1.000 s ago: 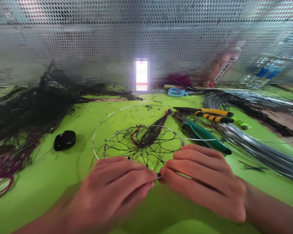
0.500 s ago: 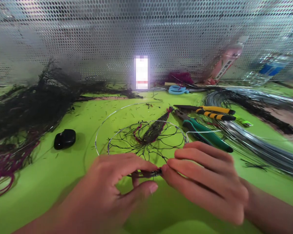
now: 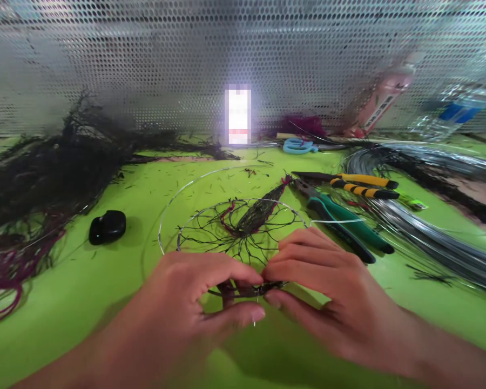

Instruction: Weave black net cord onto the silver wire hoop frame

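Wire hoop (image 3: 243, 232), 1, on green counter (image 3: 85, 281) at 12 o'clock of the hands: black thread web spans most of it, near rim seemingly not yet bound, left hand (image 3: 186, 308) and right hand (image 3: 328, 292) both pinched on that rim, green pliers (image 3: 348, 227) at 2 o'clock.

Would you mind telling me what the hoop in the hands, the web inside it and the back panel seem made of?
The hoop looks like bare metal wire: thin, silvery, glinting. The web seems dark, matte thread or fine coated wire; I cannot tell which. The panel appears to be perforated sheet metal, dull grey with regular round holes.
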Demonstrator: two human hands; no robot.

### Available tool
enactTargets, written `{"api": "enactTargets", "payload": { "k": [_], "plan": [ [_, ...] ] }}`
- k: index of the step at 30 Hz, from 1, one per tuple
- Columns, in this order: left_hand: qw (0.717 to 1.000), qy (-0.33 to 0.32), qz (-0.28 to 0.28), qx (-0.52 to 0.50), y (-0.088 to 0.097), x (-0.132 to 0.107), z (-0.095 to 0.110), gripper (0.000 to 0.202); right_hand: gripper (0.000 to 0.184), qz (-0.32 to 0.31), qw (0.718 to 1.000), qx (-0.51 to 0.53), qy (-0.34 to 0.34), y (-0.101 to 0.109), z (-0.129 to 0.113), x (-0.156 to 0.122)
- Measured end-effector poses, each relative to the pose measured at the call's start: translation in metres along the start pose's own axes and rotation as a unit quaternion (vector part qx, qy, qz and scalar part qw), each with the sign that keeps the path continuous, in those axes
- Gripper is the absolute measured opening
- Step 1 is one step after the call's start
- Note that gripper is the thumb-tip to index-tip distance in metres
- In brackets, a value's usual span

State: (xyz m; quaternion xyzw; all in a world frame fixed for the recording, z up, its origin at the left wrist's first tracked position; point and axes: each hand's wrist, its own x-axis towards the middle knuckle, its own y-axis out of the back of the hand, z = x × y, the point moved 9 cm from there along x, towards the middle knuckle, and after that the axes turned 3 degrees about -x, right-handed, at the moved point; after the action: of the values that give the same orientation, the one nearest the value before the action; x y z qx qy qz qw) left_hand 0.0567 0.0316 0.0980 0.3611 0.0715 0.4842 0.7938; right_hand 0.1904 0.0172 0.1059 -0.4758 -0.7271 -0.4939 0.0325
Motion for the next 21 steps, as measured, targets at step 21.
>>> {"api": "enactTargets", "payload": {
  "k": [21],
  "plan": [
    [0.990,-0.094,-0.002,0.107,-0.010,-0.005,0.009,0.008,0.012,-0.167,0.976,0.082,-0.113,-0.017,0.015,0.000]
  ]
}}
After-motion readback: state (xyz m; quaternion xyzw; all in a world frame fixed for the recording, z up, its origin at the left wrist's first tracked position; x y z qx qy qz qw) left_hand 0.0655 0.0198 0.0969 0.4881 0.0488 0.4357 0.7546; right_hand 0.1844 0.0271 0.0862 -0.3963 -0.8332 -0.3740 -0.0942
